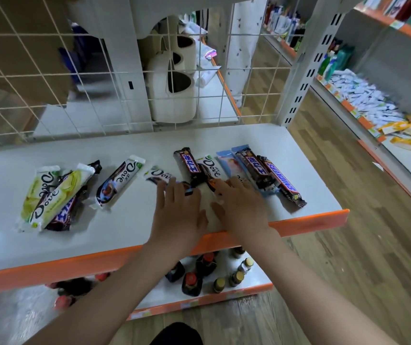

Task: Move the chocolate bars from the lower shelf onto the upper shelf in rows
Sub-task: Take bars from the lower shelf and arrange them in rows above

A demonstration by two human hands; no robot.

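- I am seeing the upper shelf (129, 235), a flat white board with an orange front lip, lying wide and bare along its near-left part.
- A glossy heap of green and white Dove bars (50, 197) is overlapping a dark Snickers wrapper near the left end.
- A lone white Dove bar (118, 181) is lying slanted, apart from the heap.
- My left hand (178, 215) is resting flat, fingers straight, fingertips touching a small Dove bar (158, 176).
- My right hand (240, 207) is lying flat beside it, fingers spread over wrapper ends; I cannot tell whether it pinches any.
- A dark Snickers bar (190, 165) is overlapping another Dove wrapper.
- Blue-wrapped bars and a red-lettered Snickers bar (282, 183) are crowding the right edge.
- Capped bottles (192, 282) are standing on the lower shelf.
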